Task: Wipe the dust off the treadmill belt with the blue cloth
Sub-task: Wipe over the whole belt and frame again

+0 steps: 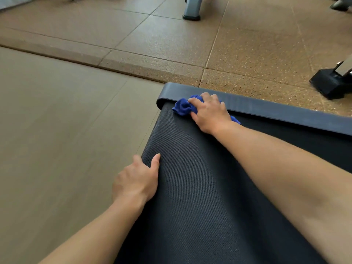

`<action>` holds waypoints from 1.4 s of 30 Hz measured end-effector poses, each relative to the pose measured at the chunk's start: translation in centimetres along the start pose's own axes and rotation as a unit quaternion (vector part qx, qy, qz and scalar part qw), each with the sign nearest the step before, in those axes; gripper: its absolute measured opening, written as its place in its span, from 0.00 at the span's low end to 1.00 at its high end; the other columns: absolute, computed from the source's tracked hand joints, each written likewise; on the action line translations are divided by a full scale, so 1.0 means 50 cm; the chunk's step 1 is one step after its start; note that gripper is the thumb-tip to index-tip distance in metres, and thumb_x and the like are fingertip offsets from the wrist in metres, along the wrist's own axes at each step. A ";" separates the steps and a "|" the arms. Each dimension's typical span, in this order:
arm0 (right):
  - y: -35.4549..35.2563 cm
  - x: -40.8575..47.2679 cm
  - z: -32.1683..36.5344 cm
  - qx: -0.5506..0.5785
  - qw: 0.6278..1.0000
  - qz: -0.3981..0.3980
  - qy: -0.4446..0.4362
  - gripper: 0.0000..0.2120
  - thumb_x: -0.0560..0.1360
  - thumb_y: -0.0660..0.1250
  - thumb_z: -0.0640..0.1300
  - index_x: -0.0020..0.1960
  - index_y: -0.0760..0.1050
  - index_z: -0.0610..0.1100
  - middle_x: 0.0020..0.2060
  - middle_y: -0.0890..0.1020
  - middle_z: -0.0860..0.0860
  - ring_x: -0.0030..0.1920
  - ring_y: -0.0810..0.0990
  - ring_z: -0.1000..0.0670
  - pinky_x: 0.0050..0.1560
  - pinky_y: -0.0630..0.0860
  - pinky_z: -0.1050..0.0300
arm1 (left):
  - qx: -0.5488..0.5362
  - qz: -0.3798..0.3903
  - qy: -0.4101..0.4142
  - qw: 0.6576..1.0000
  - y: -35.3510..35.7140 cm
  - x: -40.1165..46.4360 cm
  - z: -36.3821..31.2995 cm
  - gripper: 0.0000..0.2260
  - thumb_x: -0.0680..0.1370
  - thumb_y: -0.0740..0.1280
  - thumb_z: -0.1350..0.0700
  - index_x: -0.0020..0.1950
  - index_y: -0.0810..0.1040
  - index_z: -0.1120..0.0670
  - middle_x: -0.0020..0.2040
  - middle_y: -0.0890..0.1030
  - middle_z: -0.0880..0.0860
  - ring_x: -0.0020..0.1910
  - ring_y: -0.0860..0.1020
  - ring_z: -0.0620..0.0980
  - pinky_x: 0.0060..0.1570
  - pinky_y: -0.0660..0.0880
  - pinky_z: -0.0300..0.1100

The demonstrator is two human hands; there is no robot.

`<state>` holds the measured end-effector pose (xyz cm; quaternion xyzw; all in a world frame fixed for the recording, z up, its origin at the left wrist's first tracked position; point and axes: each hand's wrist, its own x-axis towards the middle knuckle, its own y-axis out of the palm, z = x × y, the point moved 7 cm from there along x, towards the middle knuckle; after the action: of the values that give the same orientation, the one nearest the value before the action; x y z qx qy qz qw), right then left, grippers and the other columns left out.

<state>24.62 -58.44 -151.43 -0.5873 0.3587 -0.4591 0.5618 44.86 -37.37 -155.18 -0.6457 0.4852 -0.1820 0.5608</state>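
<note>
A person is crouching over the treadmill belt (200, 187), the right hand (209, 115) bunching the blue cloth (182, 107) under curled fingers and pressing it onto the belt's far corner, at about twelve o'clock from where they are leaning, just beside the grey side rail (276, 111). The left hand (137, 180) is bracing at the belt's edge around nine o'clock, thumb lying on the weave, the other fingers dipping over the edge out of sight. To my eye the wipe would be going best with the cloth spread flatter and drawn in long, overlapping strokes along the belt, keeping steady downward pressure
</note>
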 end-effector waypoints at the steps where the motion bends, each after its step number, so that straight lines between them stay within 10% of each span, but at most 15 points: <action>1: 0.002 0.002 0.001 0.001 1.000 0.000 -0.002 0.21 0.83 0.57 0.59 0.75 0.65 0.57 0.68 0.68 0.45 0.67 0.66 0.39 0.65 0.67 0.40 | 0.000 0.001 -0.004 1.000 -0.001 -0.001 0.001 0.29 0.78 0.45 0.27 0.55 0.68 0.51 0.52 0.80 0.57 0.51 0.78 0.61 0.47 0.73 0.52; 7: -0.018 -0.087 0.019 0.063 0.998 -0.018 -0.014 0.20 0.78 0.63 0.57 0.69 0.73 0.55 0.61 0.73 0.45 0.60 0.73 0.39 0.60 0.74 0.42 | -0.015 0.002 -0.007 1.000 -0.003 0.003 0.002 0.32 0.80 0.45 0.29 0.60 0.71 0.54 0.55 0.80 0.60 0.51 0.76 0.62 0.47 0.69 0.52; 17: -0.088 -0.633 0.217 0.179 0.944 0.045 -0.273 0.14 0.70 0.69 0.51 0.55 0.81 0.51 0.46 0.78 0.47 0.42 0.75 0.43 0.42 0.72 0.48 | -0.006 -0.007 -0.008 1.000 0.002 0.004 -0.002 0.32 0.83 0.46 0.34 0.67 0.71 0.57 0.60 0.79 0.61 0.60 0.77 0.64 0.48 0.66 0.51; 31: -0.070 -0.515 0.223 0.165 0.973 -0.043 -0.157 0.16 0.73 0.67 0.53 0.59 0.80 0.50 0.48 0.77 0.45 0.42 0.75 0.41 0.39 0.77 0.45 | -0.021 0.010 0.014 1.000 -0.005 0.001 -0.004 0.32 0.83 0.48 0.34 0.70 0.70 0.59 0.65 0.77 0.65 0.65 0.75 0.66 0.60 0.69 0.55; 42: -0.106 -0.739 0.213 0.205 0.920 0.074 -0.326 0.14 0.71 0.70 0.50 0.55 0.82 0.51 0.48 0.79 0.47 0.41 0.75 0.44 0.41 0.73 0.48 | -0.038 0.065 0.121 0.990 0.002 -0.053 0.061 0.29 0.84 0.49 0.36 0.83 0.51 0.45 0.74 0.72 0.56 0.71 0.71 0.61 0.68 0.68 0.53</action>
<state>22.28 -19.73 -150.66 -0.5482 0.0959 -0.2624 0.7883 45.94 -33.49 -155.38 -0.6069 0.5973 -0.2035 0.4832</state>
